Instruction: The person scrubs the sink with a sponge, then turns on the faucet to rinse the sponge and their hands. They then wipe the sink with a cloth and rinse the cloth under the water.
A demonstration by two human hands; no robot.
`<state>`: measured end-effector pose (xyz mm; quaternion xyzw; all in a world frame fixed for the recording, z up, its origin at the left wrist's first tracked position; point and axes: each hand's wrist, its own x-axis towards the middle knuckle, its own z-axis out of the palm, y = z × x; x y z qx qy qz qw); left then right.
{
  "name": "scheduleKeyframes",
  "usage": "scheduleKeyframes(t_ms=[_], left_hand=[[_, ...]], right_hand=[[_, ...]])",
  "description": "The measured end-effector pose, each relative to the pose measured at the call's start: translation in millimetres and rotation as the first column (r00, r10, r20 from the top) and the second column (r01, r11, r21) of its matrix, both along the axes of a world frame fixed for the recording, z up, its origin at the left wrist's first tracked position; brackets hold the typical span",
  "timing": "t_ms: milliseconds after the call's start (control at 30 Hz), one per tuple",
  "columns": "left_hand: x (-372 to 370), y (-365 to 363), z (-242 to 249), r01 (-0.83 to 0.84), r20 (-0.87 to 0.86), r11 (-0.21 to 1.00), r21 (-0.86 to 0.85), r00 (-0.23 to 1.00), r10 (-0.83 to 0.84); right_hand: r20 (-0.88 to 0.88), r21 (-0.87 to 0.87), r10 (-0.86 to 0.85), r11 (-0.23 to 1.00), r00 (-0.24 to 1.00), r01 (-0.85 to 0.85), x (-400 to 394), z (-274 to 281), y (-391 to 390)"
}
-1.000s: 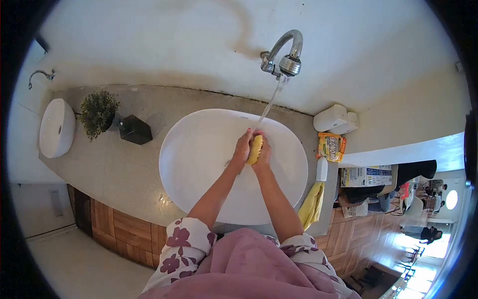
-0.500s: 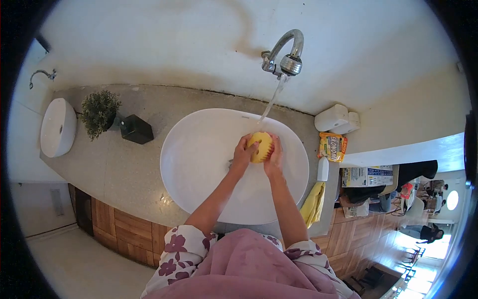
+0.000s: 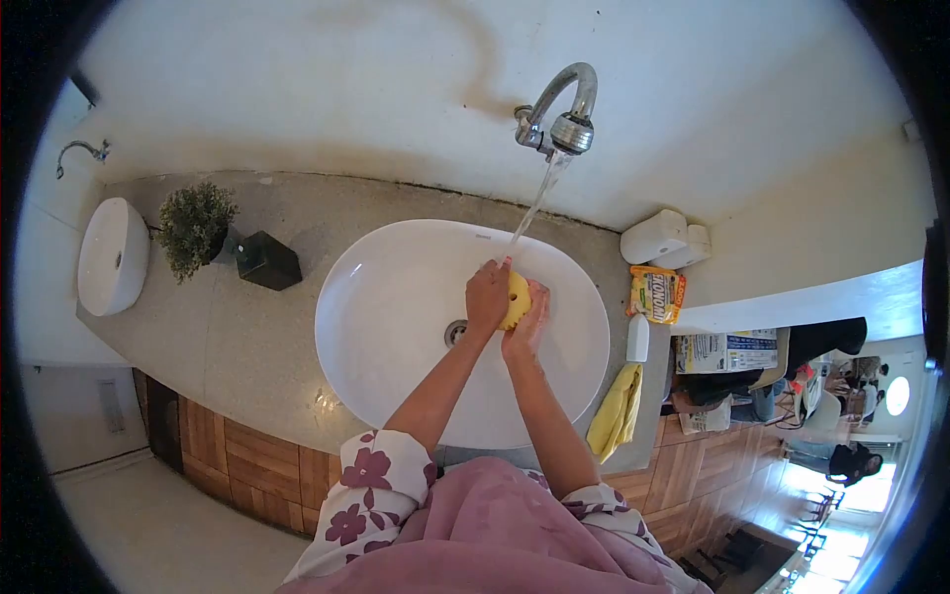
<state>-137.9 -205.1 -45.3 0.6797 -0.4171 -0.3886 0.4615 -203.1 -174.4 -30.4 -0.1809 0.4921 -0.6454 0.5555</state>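
Observation:
Over the white oval basin (image 3: 366, 287), both of my hands hold a round yellow sponge (image 3: 516, 299) with small holes and a ridged edge. My left hand (image 3: 486, 297) lies over its left side, with the fingers curled across the top. From the right and below, my right hand (image 3: 527, 319) cups it, the fingers partly hidden. Water runs from the curved metal faucet (image 3: 572, 129) in a stream that falls just at the far side of my hands. The drain (image 3: 455, 333) shows left of my left wrist.
On the counter's right stand paper rolls (image 3: 655, 238), an orange-yellow packet (image 3: 657, 294), a white bottle (image 3: 638, 339) and a yellow cloth (image 3: 617, 414). At left are a dark square pot (image 3: 268, 261), a plant (image 3: 196, 228) and another basin (image 3: 115, 257). A person (image 3: 849, 463) stands far off.
My left hand has moved over the sponge's top and my right hand has slid lower beneath it. The sponge has turned and is more covered. The drain has come into view.

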Motion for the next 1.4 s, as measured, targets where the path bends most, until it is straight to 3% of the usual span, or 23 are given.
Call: scheduleKeyframes(t_ms=[100, 300, 367, 500, 600, 667, 700, 767, 800, 833, 867, 900, 967, 1033, 1100, 1167, 1200, 1233, 1267, 1300, 1333, 1367, 1400], left_hand=[[-1.0, 0.2, -5.0, -0.023, 0.104, 0.997, -0.070, 0.994, 0.030], [3.1, 2.7, 3.8, 0.037, 0.115, 0.998, 0.052, 0.992, -0.043], [3.8, 2.0, -2.9, 0.085, 0.244, 0.996, -0.037, 0.967, -0.074], [6.5, 4.3, -17.0, 0.147, 0.302, 0.983, -0.108, 0.947, -0.109], [6.2, 4.2, -32.2, 0.200, 0.498, 0.961, -0.191, 0.864, -0.080], [7.0, 4.3, -33.8, 0.234, 0.586, 0.972, 0.012, 0.786, -0.196], [6.8, 4.8, -41.3, 0.233, 0.586, 0.972, 0.012, 0.786, -0.196], [7.5, 5.8, -55.8, 0.105, 0.447, 0.989, -0.102, 0.893, -0.049], [9.7, 7.6, -49.9, 0.105, 0.447, 0.989, -0.102, 0.893, -0.049], [12.9, 10.3, -39.2, -0.014, 0.238, 0.998, -0.065, 0.971, 0.029], [16.3, 12.8, -28.2, -0.122, 0.021, 0.993, -0.002, 0.992, 0.122], [19.3, 14.2, -24.4, -0.122, 0.022, 0.992, -0.002, 0.992, 0.122], [25.4, 15.7, -20.6, -0.259, -0.276, 0.953, 0.156, 0.915, 0.294], [31.0, 20.5, -20.9, -0.255, -0.402, 0.958, 0.129, 0.870, 0.285], [34.2, 23.4, -18.2, -0.257, -0.520, 0.962, 0.096, 0.811, 0.268], [32.9, 25.1, -13.6, -0.323, -0.701, 0.943, 0.084, 0.653, 0.286], [33.4, 24.9, -12.3, -0.328, -0.700, 0.941, 0.084, 0.653, 0.290], [34.1, 24.2, -11.2, -0.289, -0.668, 0.956, -0.051, 0.722, 0.182], [34.1, 23.5, -10.1, -0.238, -0.618, 0.954, -0.182, 0.783, 0.077], [32.0, 22.9, -9.3, -0.240, -0.617, 0.954, -0.182, 0.783, 0.079], [28.4, 22.2, -9.5, -0.212, -0.334, 0.962, -0.174, 0.932, 0.145], [25.2, 21.9, -9.7, -0.187, -0.015, 0.970, -0.157, 0.982, 0.187], [23.0, 22.1, -7.4, -0.186, -0.017, 0.970, -0.158, 0.982, 0.186]], right_hand=[[-0.015, 0.048, -0.054, 0.997, 0.998, 0.054, 3.8, -1.2, -0.9], [-0.030, 0.077, -0.061, 0.995, 0.998, 0.063, 7.6, -5.5, 0.7], [-0.033, 0.072, -0.054, 0.996, 0.998, 0.057, 9.2, -4.7, 1.7], [-0.056, 0.065, -0.025, 0.997, 0.998, 0.029, 9.6, -6.0, 3.8], [-0.045, 0.099, -0.024, 0.995, 0.999, 0.029, 10.7, -7.8, 5.6], [-0.041, 0.132, -0.030, 0.991, 0.999, 0.035, 10.3, -11.4, 6.9], [-0.103, 0.098, 0.003, 0.995, 0.995, 0.008, 10.3, -15.1, 7.9], [-0.163, 0.066, 0.033, 0.998, 0.986, -0.022, 8.5, -21.8, 7.6], [-0.304, 0.032, 0.116, 0.993, 0.945, -0.111, 7.8, -14.3, 5.6], [-0.441, 0.011, 0.188, 0.979, 0.878, -0.204, 6.6, -9.4, 2.4], [-0.441, 0.011, 0.188, 0.979, 0.877, -0.204, 6.7, -5.6, -3.4], [-0.486, 0.095, 0.317, 0.946, 0.815, -0.311, 7.1, -2.9, -11.7], [-0.517, 0.182, 0.441, 0.894, 0.734, -0.409, 7.9, 4.9, -27.3], [-0.519, 0.190, 0.591, 0.785, 0.618, -0.590, 9.5, 12.7, -39.1], [-0.493, 0.161, 0.627, 0.747, 0.603, -0.645, 15.2, 16.4, -50.1], [-0.468, 0.131, 0.664, 0.704, 0.583, -0.698, 19.2, 18.4, -52.7], [-0.313, 0.144, 0.692, 0.712, 0.651, -0.687, 21.0, 20.5, -52.7], [-0.149, 0.160, 0.696, 0.717, 0.702, -0.678, 23.0, 22.4, -52.7], [-0.147, 0.160, 0.700, 0.714, 0.699, -0.681, 23.4, 16.0, -51.4], [-0.180, 0.077, 0.633, 0.772, 0.752, -0.631, 21.5, 1.4, -47.9], [-0.206, -0.009, 0.560, 0.819, 0.802, -0.574, 20.3, -6.4, -43.8], [-0.207, -0.008, 0.560, 0.819, 0.802, -0.574, 19.5, -14.1, -40.4], [-0.274, -0.028, 0.489, 0.857, 0.828, -0.515, 21.3, -16.9, -36.8]])
